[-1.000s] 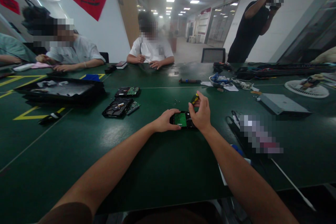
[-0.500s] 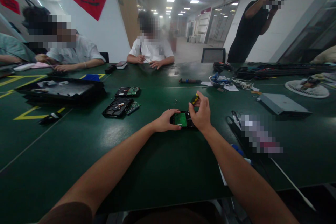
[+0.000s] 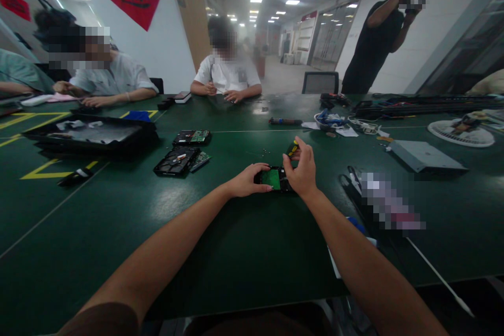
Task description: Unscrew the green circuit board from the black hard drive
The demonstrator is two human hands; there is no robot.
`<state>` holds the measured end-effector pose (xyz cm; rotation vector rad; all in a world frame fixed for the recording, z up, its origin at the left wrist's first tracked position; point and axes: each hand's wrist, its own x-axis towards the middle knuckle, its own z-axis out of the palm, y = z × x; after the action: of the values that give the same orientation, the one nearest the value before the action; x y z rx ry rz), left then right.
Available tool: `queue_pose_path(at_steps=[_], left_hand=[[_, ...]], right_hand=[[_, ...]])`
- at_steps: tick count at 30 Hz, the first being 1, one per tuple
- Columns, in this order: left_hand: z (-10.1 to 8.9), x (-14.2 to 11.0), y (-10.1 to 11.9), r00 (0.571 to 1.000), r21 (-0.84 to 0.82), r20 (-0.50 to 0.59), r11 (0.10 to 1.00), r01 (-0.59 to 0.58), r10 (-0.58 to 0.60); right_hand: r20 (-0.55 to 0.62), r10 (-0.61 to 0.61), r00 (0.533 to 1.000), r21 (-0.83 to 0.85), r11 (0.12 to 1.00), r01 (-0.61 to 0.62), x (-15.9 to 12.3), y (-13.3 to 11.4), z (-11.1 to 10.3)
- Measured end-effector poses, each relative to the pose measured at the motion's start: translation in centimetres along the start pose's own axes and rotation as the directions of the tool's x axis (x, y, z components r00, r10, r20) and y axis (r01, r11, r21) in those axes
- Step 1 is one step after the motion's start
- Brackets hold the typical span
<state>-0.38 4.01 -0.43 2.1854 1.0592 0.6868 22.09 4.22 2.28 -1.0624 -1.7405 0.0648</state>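
Observation:
A black hard drive with a green circuit board [image 3: 271, 179] lies on the dark green table in front of me. My left hand [image 3: 251, 181] grips its left end, thumb along the near edge and fingers over the far side. In my right hand [image 3: 302, 169] is a screwdriver with a yellow and black handle [image 3: 292, 148], held upright over the drive's right end. Its tip is hidden behind my hand. Several tiny screws [image 3: 266, 151] are scattered just beyond the drive.
To the left lie an opened drive case [image 3: 176, 161], a loose circuit board [image 3: 200, 161] and another hard drive [image 3: 191, 137]. Black trays [image 3: 94, 134] are stacked further left. At right sits a grey metal box [image 3: 427, 156]. People are seated across the table; one stands at right.
My left thumb has shifted slightly on the near edge of the hard drive. The screwdriver and my right hand look the same as before.

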Motion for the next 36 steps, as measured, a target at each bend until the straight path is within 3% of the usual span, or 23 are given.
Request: queue_pose_path(at_steps=[9, 12, 16, 19, 21, 23, 28, 36], left_hand=[[0.2, -0.1, -0.1, 0.996, -0.085, -0.072, 0.995, 0.050, -0.056], [0.5, 0.2, -0.9, 0.966, -0.156, -0.231, 0.984, 0.082, -0.117], [0.5, 0.9, -2.3, 0.874, -0.118, -0.444, 0.980, 0.160, -0.196], [0.4, 1.7, -3.1, 0.872, -0.057, -0.448, 0.980, 0.192, -0.197], [0.2, 2.5, -3.4, 0.874, -0.017, -0.440, 0.975, 0.223, -0.208], [0.0, 3.6, -3.7, 0.883, 0.033, -0.405, 0.962, 0.272, -0.236], [-0.4, 6.9, -4.1, 0.918, 0.235, -0.327, 0.921, 0.311, -0.226], [0.1, 8.1, -4.0, 0.888, 0.308, -0.360, 0.862, 0.403, -0.287]], right_hand=[[-0.132, -0.028, 0.991, -0.079, 0.997, 0.018, 0.7, 0.3, -1.0], [-0.214, -0.003, 0.977, -0.148, 0.989, -0.029, 1.6, 0.9, -2.2], [-0.272, 0.089, 0.958, -0.228, 0.961, -0.154, 2.7, 2.8, -3.9], [-0.090, 0.287, 0.954, -0.346, 0.889, -0.300, 2.7, 4.7, -4.2], [0.132, 0.433, 0.892, -0.423, 0.838, -0.344, 2.3, 5.8, -3.9], [0.266, 0.501, 0.823, -0.483, 0.809, -0.336, 1.9, 6.5, -3.3], [0.400, 0.535, 0.744, -0.516, 0.803, -0.300, 1.1, 7.4, -1.9], [0.470, 0.465, 0.750, -0.507, 0.838, -0.202, 1.0, 7.9, -1.5]])
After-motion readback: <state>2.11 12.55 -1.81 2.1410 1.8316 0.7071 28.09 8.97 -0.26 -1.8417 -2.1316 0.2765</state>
